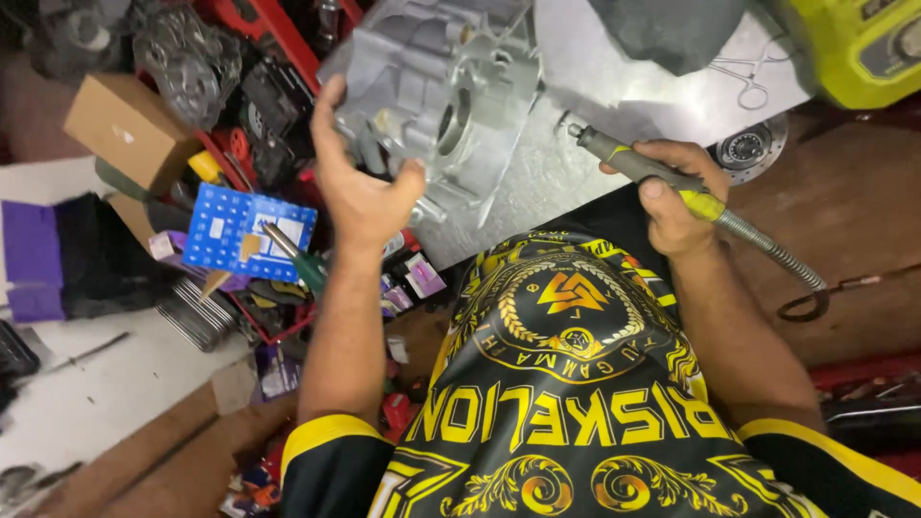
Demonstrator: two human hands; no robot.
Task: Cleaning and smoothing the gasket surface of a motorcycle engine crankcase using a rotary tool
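Observation:
My left hand (360, 182) grips the near edge of a grey cast-metal engine casing (441, 86) that rests on a metal sheet (595, 105). My right hand (672, 197) holds a grey and yellow rotary tool handpiece (638, 168), its tip pointing toward the casing from the right, a short gap away. A coiled flexible shaft (767, 247) runs from the handpiece off to the right. My black and yellow shirt (576, 384) fills the lower middle.
A yellow-green machine (854, 43) stands at the top right, with forceps (743, 82) and a round bearing part (748, 146) on the sheet nearby. To the left lie a cardboard box (129, 125), a blue perforated holder (245, 230), a screwdriver (293, 254) and cluttered small parts.

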